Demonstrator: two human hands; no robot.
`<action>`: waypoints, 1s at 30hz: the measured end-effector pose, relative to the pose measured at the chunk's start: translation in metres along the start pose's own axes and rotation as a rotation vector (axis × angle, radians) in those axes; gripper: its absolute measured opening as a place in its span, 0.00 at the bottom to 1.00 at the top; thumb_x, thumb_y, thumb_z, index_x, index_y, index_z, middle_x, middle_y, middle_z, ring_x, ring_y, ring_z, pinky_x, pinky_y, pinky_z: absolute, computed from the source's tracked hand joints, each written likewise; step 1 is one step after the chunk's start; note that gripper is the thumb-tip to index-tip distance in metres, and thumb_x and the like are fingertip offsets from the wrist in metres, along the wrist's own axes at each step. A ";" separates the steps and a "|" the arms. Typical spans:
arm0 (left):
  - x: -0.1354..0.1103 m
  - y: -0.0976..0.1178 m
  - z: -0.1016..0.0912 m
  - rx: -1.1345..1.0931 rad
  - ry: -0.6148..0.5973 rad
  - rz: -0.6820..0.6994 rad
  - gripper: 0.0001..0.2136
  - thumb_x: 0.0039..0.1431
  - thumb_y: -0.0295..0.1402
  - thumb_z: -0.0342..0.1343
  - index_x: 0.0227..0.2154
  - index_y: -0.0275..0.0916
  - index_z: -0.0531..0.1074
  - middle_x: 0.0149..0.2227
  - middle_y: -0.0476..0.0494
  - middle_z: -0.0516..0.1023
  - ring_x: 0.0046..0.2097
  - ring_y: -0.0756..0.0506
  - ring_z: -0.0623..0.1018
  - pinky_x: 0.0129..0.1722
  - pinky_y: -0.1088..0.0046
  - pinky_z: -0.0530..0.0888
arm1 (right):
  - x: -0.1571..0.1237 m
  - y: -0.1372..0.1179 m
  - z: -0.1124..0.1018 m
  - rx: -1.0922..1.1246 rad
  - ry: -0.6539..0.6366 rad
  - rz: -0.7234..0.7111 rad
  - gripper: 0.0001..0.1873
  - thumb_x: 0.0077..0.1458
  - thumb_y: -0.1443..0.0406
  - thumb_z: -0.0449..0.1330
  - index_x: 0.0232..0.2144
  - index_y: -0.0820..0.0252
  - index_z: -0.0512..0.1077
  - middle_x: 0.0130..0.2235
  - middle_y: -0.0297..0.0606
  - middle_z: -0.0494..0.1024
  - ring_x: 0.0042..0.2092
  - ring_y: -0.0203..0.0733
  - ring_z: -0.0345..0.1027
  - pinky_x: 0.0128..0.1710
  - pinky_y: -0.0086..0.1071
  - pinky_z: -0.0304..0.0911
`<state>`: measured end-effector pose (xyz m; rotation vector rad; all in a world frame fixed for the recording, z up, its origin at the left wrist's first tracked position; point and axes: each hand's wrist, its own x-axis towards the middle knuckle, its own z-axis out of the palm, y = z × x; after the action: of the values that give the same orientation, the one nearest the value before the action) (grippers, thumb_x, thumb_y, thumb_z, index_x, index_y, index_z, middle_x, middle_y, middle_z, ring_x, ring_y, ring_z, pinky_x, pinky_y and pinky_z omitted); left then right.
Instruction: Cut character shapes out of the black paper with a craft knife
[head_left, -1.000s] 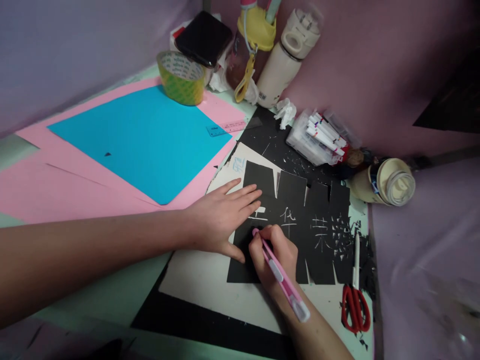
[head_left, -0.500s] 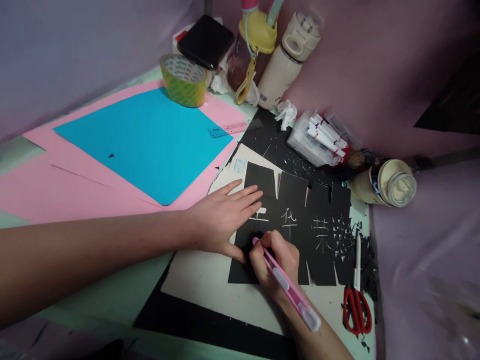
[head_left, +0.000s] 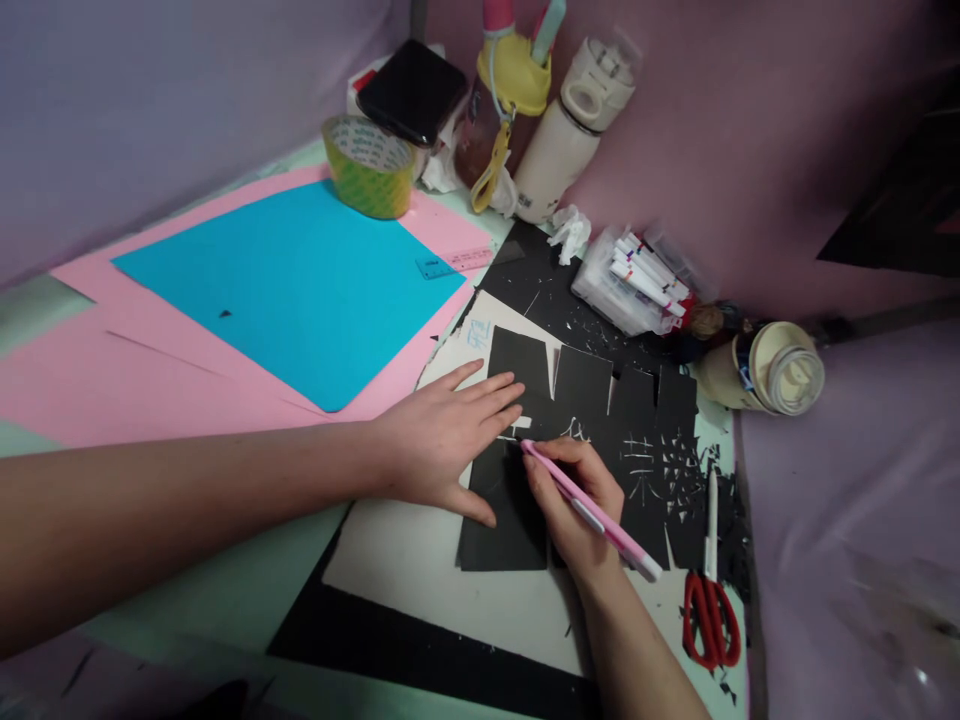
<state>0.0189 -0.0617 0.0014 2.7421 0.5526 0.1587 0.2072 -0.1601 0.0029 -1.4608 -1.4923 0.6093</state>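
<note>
My left hand (head_left: 450, 435) lies flat with its fingers spread on the left part of the black paper (head_left: 504, 510), which has characters cut through it in white lines and slits along its edges. In my right hand (head_left: 581, 500) is a pink utility knife (head_left: 589, 505), held like a pen. Its tip meets the black paper at the leftmost character, just right of my left fingertips; the blade itself is hard to make out. My right hand covers part of the second character. Beneath the black paper lies a whitish board (head_left: 397, 545).
Red-handled scissors (head_left: 711, 620) lie at right beside black paper scraps (head_left: 735, 520). Blue paper (head_left: 300, 290) rests on pink paper (head_left: 45, 370), with a tape roll (head_left: 371, 185) and ruler (head_left: 454, 264) on it. Behind stand a white bottle (head_left: 559, 155), a pen box (head_left: 630, 280) and a cup (head_left: 772, 365).
My right hand and the knife have moved up and to the right, the tip now at the leftmost character's lower stroke. My left hand has stayed in place.
</note>
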 end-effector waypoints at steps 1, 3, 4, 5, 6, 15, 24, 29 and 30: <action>0.000 0.000 0.000 0.000 0.001 0.000 0.50 0.52 0.67 0.50 0.65 0.28 0.57 0.69 0.30 0.49 0.71 0.35 0.47 0.68 0.53 0.39 | 0.000 0.000 0.000 0.005 -0.017 -0.004 0.07 0.55 0.72 0.64 0.36 0.55 0.75 0.33 0.34 0.79 0.34 0.36 0.72 0.35 0.30 0.67; 0.000 0.000 0.000 0.002 0.002 0.002 0.50 0.52 0.66 0.50 0.65 0.27 0.57 0.69 0.30 0.49 0.71 0.35 0.47 0.68 0.53 0.39 | -0.001 0.001 -0.002 0.005 -0.039 -0.018 0.09 0.55 0.72 0.64 0.37 0.54 0.75 0.34 0.34 0.79 0.34 0.37 0.72 0.35 0.30 0.67; -0.001 -0.001 0.001 0.004 0.003 0.004 0.50 0.52 0.66 0.50 0.65 0.27 0.57 0.69 0.30 0.49 0.71 0.35 0.46 0.68 0.53 0.39 | -0.001 0.001 -0.003 0.003 -0.050 -0.024 0.09 0.55 0.72 0.64 0.38 0.54 0.76 0.35 0.34 0.79 0.35 0.38 0.72 0.36 0.31 0.67; -0.001 -0.001 0.001 0.007 0.005 0.005 0.50 0.52 0.66 0.50 0.65 0.27 0.57 0.69 0.30 0.49 0.71 0.35 0.46 0.68 0.53 0.39 | -0.001 0.001 -0.004 0.002 -0.064 -0.029 0.10 0.55 0.72 0.64 0.38 0.54 0.76 0.35 0.34 0.79 0.36 0.38 0.72 0.36 0.31 0.67; -0.001 -0.001 0.001 0.009 0.005 0.006 0.50 0.52 0.66 0.50 0.65 0.27 0.57 0.69 0.30 0.49 0.71 0.35 0.46 0.68 0.53 0.39 | -0.001 0.002 -0.005 0.001 -0.078 -0.032 0.11 0.55 0.72 0.64 0.39 0.53 0.76 0.36 0.34 0.79 0.36 0.38 0.72 0.36 0.31 0.67; -0.001 -0.002 0.002 0.002 0.022 0.012 0.50 0.51 0.66 0.52 0.65 0.28 0.57 0.69 0.30 0.50 0.71 0.35 0.47 0.68 0.55 0.37 | 0.001 0.002 -0.009 0.057 -0.050 0.042 0.08 0.54 0.71 0.64 0.37 0.54 0.76 0.34 0.33 0.79 0.35 0.37 0.72 0.35 0.29 0.67; -0.003 -0.003 0.006 0.004 0.129 0.023 0.49 0.48 0.65 0.55 0.62 0.28 0.61 0.68 0.28 0.55 0.70 0.33 0.51 0.68 0.55 0.42 | 0.004 -0.002 -0.011 0.098 0.017 0.111 0.04 0.55 0.69 0.62 0.32 0.56 0.77 0.29 0.32 0.77 0.31 0.34 0.70 0.31 0.26 0.65; -0.001 -0.004 0.003 -0.058 0.182 0.060 0.47 0.47 0.63 0.59 0.59 0.26 0.64 0.59 0.27 0.67 0.62 0.31 0.64 0.66 0.53 0.50 | 0.006 -0.006 -0.008 0.054 0.010 0.145 0.03 0.52 0.69 0.63 0.27 0.58 0.76 0.27 0.32 0.77 0.27 0.34 0.68 0.27 0.26 0.63; 0.000 -0.005 0.003 -0.078 0.192 0.062 0.46 0.48 0.61 0.60 0.59 0.26 0.65 0.58 0.27 0.68 0.61 0.32 0.66 0.66 0.53 0.51 | 0.006 -0.006 -0.007 0.044 0.007 0.149 0.04 0.52 0.69 0.63 0.27 0.58 0.76 0.26 0.33 0.78 0.27 0.34 0.68 0.26 0.26 0.63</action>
<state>0.0175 -0.0585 -0.0029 2.6851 0.4997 0.4530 0.2106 -0.1571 0.0129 -1.5481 -1.3649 0.7213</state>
